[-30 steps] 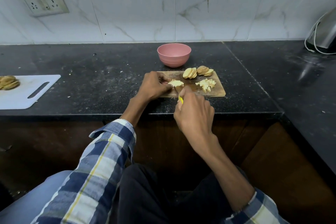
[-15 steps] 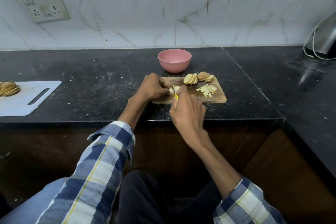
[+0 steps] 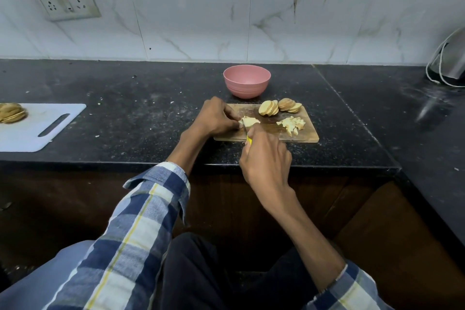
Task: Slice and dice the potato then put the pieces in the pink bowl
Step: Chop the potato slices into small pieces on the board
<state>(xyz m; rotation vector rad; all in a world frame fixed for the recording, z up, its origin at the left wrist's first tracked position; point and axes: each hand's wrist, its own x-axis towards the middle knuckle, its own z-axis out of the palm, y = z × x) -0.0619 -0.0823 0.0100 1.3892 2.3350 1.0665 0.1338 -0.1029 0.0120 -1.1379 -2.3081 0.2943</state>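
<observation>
A wooden cutting board lies on the black counter in front of the empty pink bowl. My left hand pins a small stack of potato slices at the board's left end with curled fingers. My right hand grips a yellow-handled knife, its blade set against that stack. Two fans of round potato slices sit at the board's far edge. A pile of diced potato lies on the right half.
A white plastic cutting board with another sliced potato rests at the far left. A steel appliance with a white cord stands at the back right. The counter turns a corner on the right. Crumbs dot the countertop.
The camera has tilted up slightly. My right hand has shifted the knife a little along the stack under my left hand. The bowl, slices and diced pile stay put.
</observation>
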